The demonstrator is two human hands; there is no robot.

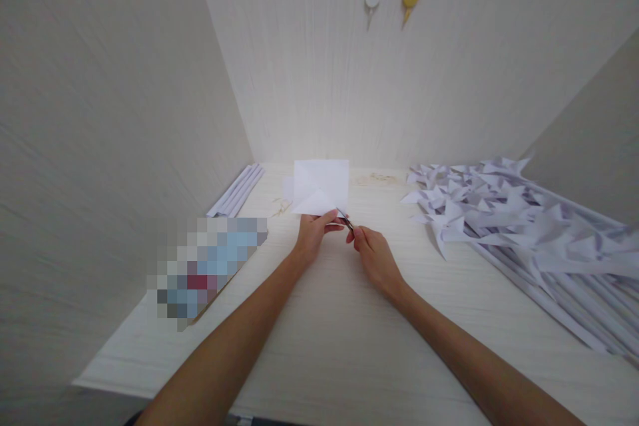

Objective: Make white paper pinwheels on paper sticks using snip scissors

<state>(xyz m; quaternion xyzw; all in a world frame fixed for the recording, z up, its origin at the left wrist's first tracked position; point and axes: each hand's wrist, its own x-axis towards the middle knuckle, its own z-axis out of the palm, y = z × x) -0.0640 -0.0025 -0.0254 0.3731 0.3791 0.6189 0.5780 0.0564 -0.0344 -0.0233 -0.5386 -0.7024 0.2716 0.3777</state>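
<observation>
Paper [319, 188]: white sheet, partly folded into a triangular flap at its near edge, lying toward the back of the surface [319, 319], against the wall. Judged very light, thin and limp; creases and tears easily, slides on the smooth top; best held at a folded edge or corner. Left hand [313, 234] pinches the near edge of the flap between thumb and fingers [333, 215]. Right hand [375, 258], just beside it, has its fingers pressed together on a small dark tool [348, 221], seemingly scissors, its tip touching the paper's lower right corner. Pinwheels [504, 213] piled at right, rolled sticks [238, 189] at left.
</observation>
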